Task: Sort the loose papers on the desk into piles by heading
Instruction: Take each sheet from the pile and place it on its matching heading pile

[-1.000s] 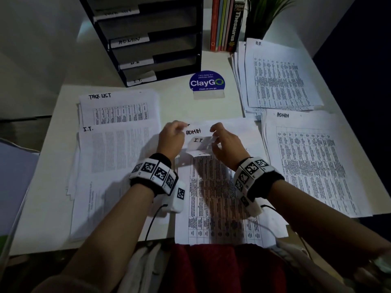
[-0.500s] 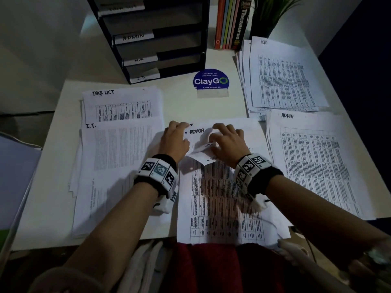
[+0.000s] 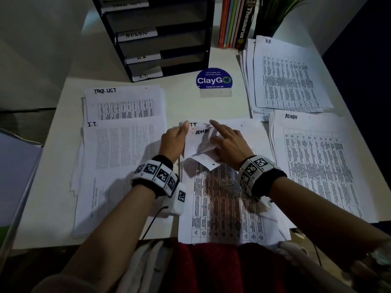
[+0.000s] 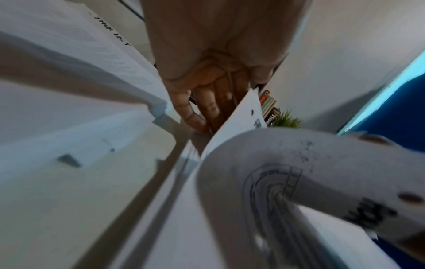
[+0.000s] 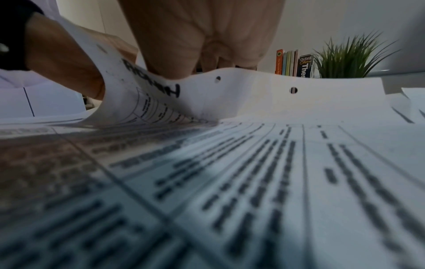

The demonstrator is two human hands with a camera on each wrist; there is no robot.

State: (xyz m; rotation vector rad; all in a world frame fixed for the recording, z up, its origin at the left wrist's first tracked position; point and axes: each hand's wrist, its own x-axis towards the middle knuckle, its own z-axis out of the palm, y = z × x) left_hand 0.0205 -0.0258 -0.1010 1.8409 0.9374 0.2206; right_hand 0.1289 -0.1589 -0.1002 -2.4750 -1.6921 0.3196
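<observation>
Curling back at its top edge, the printed top sheet point(image 3: 204, 160) of the middle stack point(image 3: 224, 208) is pinched by the right hand point(image 3: 227, 144); the left hand point(image 3: 173, 142) grips the stack's left edge — headings "ADMIN" and "I.T." show beneath, at frame centre.

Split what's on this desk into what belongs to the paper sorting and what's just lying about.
Job: unsorted stack, TASK LIST pile, I.T. pile, ADMIN pile, H.R. pile.
Lying about: labelled tray rack, ClayGo sign, books, plant.
</observation>
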